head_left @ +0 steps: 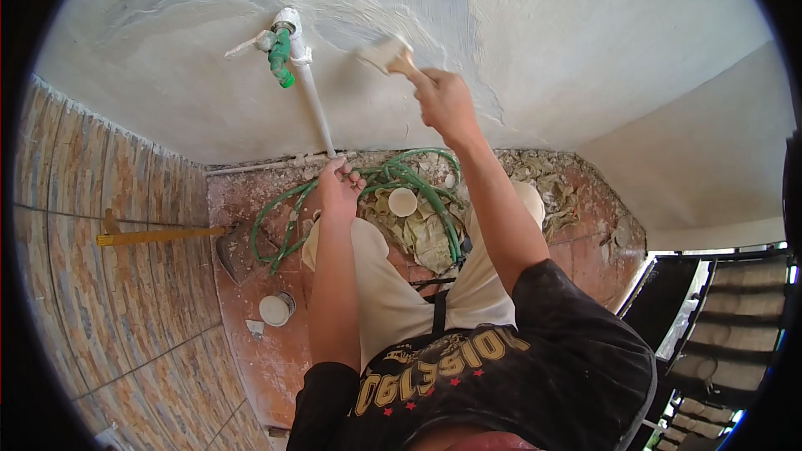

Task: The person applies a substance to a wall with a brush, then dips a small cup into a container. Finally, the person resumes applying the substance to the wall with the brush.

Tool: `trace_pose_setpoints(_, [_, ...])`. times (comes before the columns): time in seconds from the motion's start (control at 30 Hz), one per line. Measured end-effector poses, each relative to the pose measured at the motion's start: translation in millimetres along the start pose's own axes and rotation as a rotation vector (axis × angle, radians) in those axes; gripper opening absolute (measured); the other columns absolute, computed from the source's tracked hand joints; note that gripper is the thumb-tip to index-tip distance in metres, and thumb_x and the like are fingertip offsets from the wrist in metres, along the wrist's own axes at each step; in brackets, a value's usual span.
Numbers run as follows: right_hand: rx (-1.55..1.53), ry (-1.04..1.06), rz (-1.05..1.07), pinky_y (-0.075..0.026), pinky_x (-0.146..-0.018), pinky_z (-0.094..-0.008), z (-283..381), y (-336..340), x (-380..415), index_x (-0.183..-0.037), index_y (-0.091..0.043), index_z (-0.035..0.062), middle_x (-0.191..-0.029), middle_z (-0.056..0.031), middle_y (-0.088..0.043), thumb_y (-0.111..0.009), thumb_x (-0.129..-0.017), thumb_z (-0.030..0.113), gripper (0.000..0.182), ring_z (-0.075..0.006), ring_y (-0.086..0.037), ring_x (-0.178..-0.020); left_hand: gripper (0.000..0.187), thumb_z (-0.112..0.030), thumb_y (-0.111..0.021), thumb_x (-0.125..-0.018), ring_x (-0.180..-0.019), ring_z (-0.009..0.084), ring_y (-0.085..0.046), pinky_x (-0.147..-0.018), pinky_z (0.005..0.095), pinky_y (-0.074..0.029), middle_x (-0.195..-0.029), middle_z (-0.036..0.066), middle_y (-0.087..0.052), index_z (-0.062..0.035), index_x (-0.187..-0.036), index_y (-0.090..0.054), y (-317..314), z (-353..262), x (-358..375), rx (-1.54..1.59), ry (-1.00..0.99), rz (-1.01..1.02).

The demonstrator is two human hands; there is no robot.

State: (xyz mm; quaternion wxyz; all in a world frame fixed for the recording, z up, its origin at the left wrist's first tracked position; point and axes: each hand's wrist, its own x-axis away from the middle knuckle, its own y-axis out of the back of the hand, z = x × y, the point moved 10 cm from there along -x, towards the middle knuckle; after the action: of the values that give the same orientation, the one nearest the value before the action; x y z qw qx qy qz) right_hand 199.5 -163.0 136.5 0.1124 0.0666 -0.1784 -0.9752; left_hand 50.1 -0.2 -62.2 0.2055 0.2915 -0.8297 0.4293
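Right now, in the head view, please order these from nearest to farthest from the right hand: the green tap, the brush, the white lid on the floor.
Measured from the right hand:
1. Brush, held in that hand, against the wall.
2. Green tap, to the left on the white pipe.
3. White lid, low on the left, on the floor.

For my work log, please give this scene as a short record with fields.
right hand: raised, grips a brush against the wall
left hand: low, near the pipe, closed; what it holds cannot be told
wall: white, with a wet grey patch around the brush
pipe: white, upright, with a green tap
floor: green hose, rags, two round white tubs, a shovel
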Motion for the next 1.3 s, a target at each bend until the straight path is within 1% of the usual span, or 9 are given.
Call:
trace_pose_setpoints(0.13, [-0.178, 0.260, 0.022, -0.033, -0.039, -0.0247, 62, -10, -9, -0.086, -0.063, -0.0041, -0.056, -0.0008, -0.048, -0.053, -0.089, 0.026, 0.031, -0.0062, -0.043, -0.044, 0.012, -0.017, -0.054, -0.082, -0.064, 0.0134, -0.044, -0.059, 0.0308, -0.039, -0.073, -0.001, -0.043, -0.0120, -0.085, -0.044, -1, 0, 2, 0.009, 0.006, -0.001])
trace_pose_setpoints(0.2, [-0.142, 0.203, -0.069, -0.040, -0.051, -0.0354, 44, -3, -16, -0.081, -0.063, -0.0026, -0.056, -0.0132, -0.054, -0.053, -0.088, 0.027, 0.033, -0.0209, -0.051, -0.051, 0.012, -0.018, -0.054, -0.082, -0.064, 0.0133, -0.044, -0.059, 0.0308, -0.039, -0.073, -0.001, -0.043, -0.0121, -0.084, -0.044, -1, -1, 3, 0.011, 0.004, -0.006])
trace_pose_setpoints(0.3, [0.101, 0.136, -0.039, -0.032, -0.038, -0.0237, -30, 8, -9, -0.090, -0.063, -0.0034, -0.056, 0.0019, -0.044, -0.054, -0.089, 0.026, 0.030, -0.0056, -0.040, -0.043, 0.011, -0.018, -0.054, -0.082, -0.063, 0.0133, -0.043, -0.059, 0.0305, -0.039, -0.073, -0.001, -0.043, -0.0119, -0.082, -0.045, -1, -3, 3, 0.015, 0.004, -0.018])
trace_pose_setpoints(0.57, [0.169, -0.469, -0.248, -0.031, -0.036, -0.0281, -234, 80, 23, -0.081, -0.061, -0.0061, -0.054, -0.0017, -0.045, -0.056, -0.085, 0.021, 0.028, -0.0108, -0.041, -0.040, 0.013, -0.016, -0.055, -0.082, -0.066, 0.0142, -0.042, -0.059, 0.0315, -0.037, -0.074, 0.000, -0.043, -0.0089, -0.090, -0.048, 1, 2, 1, 0.019, 0.022, -0.022])
trace_pose_setpoints(0.7, [-0.014, -0.319, 0.013, -0.036, -0.038, -0.0332, -107, 34, -14, -0.060, -0.060, -0.0031, -0.046, -0.0079, -0.049, -0.057, -0.083, 0.029, 0.039, -0.0180, -0.045, -0.036, 0.012, -0.016, -0.055, -0.082, -0.066, 0.0142, -0.042, -0.060, 0.0311, -0.038, -0.074, 0.000, -0.043, -0.0094, -0.088, -0.047, -2, 0, 3, -0.003, 0.009, -0.020])
trace_pose_setpoints(0.77, [-0.083, -0.202, 0.154, -0.030, -0.037, -0.0245, -31, 3, -13, -0.077, -0.058, -0.0051, -0.055, 0.0006, -0.044, -0.056, -0.088, 0.025, 0.032, -0.0065, -0.037, -0.042, 0.011, -0.016, -0.055, -0.082, -0.065, 0.0142, -0.042, -0.060, 0.0312, -0.038, -0.075, 0.000, -0.043, -0.0098, -0.087, -0.046, 0, 3, 1, -0.003, 0.019, -0.006])
trace_pose_setpoints(0.93, [-0.293, 0.257, 0.104, -0.030, -0.038, -0.0216, 69, -9, -19, -0.088, -0.062, -0.0033, -0.057, 0.0026, -0.043, -0.051, -0.092, 0.024, 0.030, -0.0042, -0.037, -0.045, 0.012, -0.018, -0.055, -0.082, -0.063, 0.0129, -0.044, -0.058, 0.0304, -0.039, -0.073, -0.002, -0.043, -0.0120, -0.085, -0.045, 2, -1, 3, -0.032, -0.003, -0.032])
trace_pose_setpoints(1.03, [-0.095, 0.211, 0.072, -0.034, -0.041, -0.0255, 18, 9, -25, -0.090, -0.063, -0.0023, -0.059, 0.0008, -0.045, -0.053, -0.091, 0.027, 0.031, -0.0061, -0.041, -0.048, 0.012, -0.018, -0.055, -0.082, -0.063, 0.0129, -0.043, -0.058, 0.0304, -0.039, -0.072, -0.001, -0.042, -0.0121, -0.084, -0.045, 1, -3, 3, -0.025, -0.004, -0.019])
trace_pose_setpoints(1.3, [0.525, -0.207, -0.145, -0.044, -0.061, -0.0450, -219, 81, 11, -0.079, -0.063, -0.0020, -0.070, -0.0230, -0.060, -0.056, -0.084, 0.022, 0.026, -0.0387, -0.059, -0.066, 0.010, -0.016, -0.054, -0.082, -0.064, 0.0140, -0.042, -0.059, 0.0309, -0.037, -0.072, -0.001, -0.043, -0.0104, -0.086, -0.047, 0, 1, 3, 0.000, 0.021, -0.032])
